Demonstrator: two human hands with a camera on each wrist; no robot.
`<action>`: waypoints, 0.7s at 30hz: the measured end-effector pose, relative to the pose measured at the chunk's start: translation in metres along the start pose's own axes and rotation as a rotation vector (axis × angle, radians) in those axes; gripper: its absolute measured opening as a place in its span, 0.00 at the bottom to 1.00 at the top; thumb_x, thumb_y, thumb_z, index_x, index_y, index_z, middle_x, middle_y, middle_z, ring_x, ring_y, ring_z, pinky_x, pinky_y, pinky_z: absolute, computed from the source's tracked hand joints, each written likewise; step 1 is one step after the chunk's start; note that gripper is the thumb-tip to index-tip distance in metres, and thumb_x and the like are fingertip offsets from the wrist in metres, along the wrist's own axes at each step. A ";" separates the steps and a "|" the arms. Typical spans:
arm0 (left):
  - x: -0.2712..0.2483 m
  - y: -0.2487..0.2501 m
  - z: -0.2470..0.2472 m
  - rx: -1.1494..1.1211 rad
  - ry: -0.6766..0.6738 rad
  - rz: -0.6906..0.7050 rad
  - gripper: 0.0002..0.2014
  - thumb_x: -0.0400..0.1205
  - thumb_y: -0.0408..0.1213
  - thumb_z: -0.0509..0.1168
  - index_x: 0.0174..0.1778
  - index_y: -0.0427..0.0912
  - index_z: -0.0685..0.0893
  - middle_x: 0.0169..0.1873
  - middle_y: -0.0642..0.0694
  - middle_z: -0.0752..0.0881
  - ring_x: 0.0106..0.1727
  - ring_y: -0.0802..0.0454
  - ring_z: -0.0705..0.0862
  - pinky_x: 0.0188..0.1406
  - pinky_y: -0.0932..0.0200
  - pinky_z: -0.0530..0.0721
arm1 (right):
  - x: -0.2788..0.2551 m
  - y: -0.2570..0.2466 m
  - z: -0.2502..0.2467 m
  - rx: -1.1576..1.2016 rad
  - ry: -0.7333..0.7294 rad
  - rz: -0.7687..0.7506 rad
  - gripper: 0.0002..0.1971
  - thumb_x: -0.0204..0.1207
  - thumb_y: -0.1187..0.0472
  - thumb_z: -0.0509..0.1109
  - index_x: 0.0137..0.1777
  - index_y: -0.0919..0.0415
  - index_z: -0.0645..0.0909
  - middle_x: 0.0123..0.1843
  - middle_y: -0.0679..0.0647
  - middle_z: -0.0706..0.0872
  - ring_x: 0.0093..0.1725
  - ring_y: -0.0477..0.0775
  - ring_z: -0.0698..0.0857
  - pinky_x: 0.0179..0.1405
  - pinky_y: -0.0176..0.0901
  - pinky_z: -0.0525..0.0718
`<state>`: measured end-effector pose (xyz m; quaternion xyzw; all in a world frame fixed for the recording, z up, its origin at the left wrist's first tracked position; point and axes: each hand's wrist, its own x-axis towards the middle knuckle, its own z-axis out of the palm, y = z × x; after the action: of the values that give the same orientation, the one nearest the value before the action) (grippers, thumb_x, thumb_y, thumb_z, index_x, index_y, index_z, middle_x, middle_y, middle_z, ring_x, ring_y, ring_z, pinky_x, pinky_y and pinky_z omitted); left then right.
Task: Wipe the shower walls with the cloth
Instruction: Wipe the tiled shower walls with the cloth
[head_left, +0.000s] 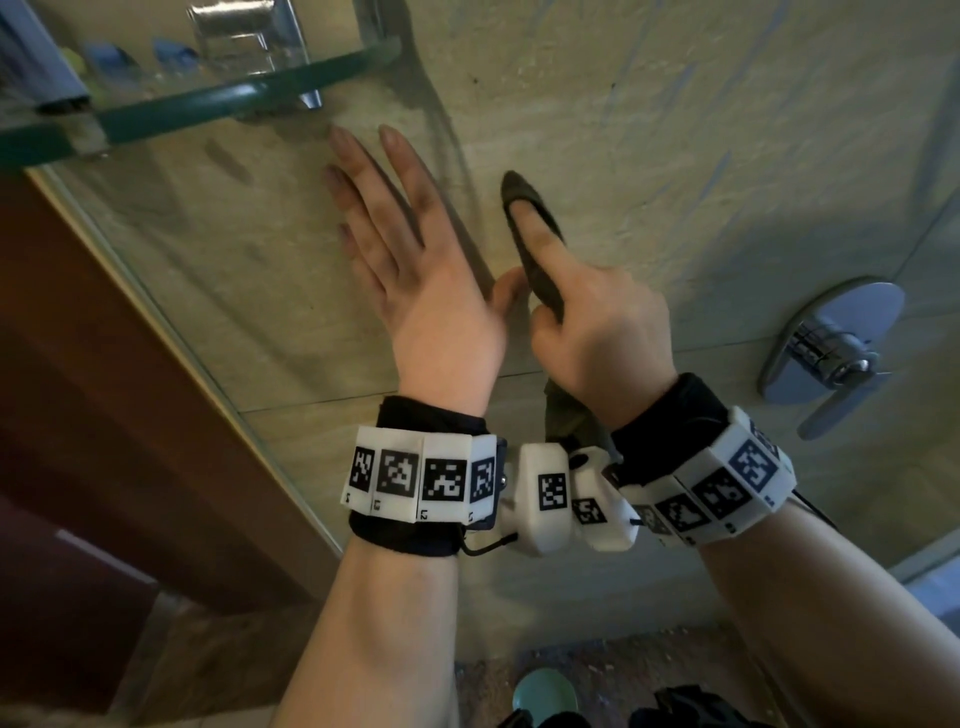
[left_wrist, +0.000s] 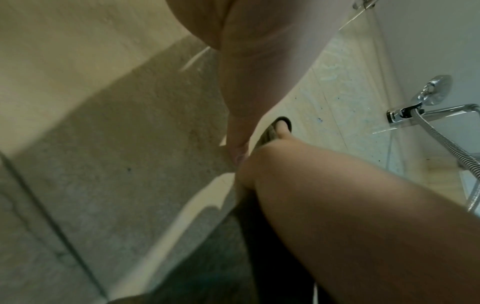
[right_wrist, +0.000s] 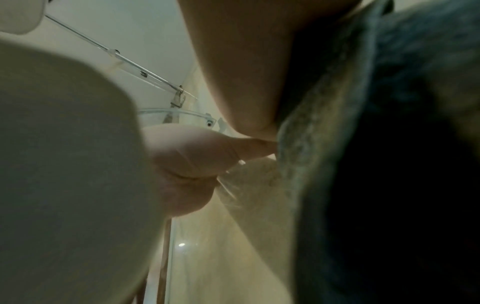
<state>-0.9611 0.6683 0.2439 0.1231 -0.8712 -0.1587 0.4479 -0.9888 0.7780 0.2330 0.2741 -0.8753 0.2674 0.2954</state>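
Hands meet on the wall (head_left: 675, 156): the left hand (head_left: 415, 270) lies flat with fingers spread, while the right hand (head_left: 597, 332) grips one dark cloth (head_left: 540, 249), forefinger stretched along it. One glass shelf (head_left: 208, 104) juts above, one tap handle (head_left: 836, 353) sits rightward.

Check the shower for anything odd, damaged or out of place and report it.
Nothing looks broken or spilled. One oddity: the cloth is bunched into a narrow fold in the right hand, edge-on to the wall rather than spread flat. The left hand rests flat on the tile below the glass shelf.
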 end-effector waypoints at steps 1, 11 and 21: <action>0.000 -0.001 0.000 -0.002 0.000 0.002 0.59 0.71 0.54 0.76 0.84 0.30 0.44 0.82 0.25 0.44 0.84 0.30 0.42 0.81 0.44 0.41 | 0.005 -0.001 -0.004 -0.016 0.004 0.008 0.42 0.65 0.65 0.64 0.82 0.44 0.62 0.31 0.57 0.84 0.31 0.66 0.83 0.30 0.46 0.74; 0.001 -0.002 0.001 0.016 0.004 0.010 0.61 0.69 0.61 0.74 0.83 0.29 0.46 0.82 0.24 0.45 0.84 0.29 0.44 0.81 0.44 0.42 | 0.004 0.004 -0.018 -0.122 0.010 0.241 0.47 0.67 0.61 0.63 0.86 0.57 0.43 0.24 0.48 0.63 0.28 0.59 0.70 0.34 0.47 0.69; 0.000 -0.001 0.001 0.017 0.007 0.003 0.61 0.69 0.60 0.75 0.83 0.29 0.45 0.82 0.25 0.45 0.84 0.29 0.44 0.81 0.43 0.44 | 0.002 0.009 -0.014 -0.046 0.035 0.104 0.42 0.66 0.63 0.64 0.84 0.54 0.58 0.28 0.49 0.69 0.27 0.57 0.71 0.30 0.45 0.68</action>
<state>-0.9621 0.6679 0.2430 0.1264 -0.8710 -0.1502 0.4503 -0.9902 0.7926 0.2410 0.2165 -0.8890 0.2670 0.3026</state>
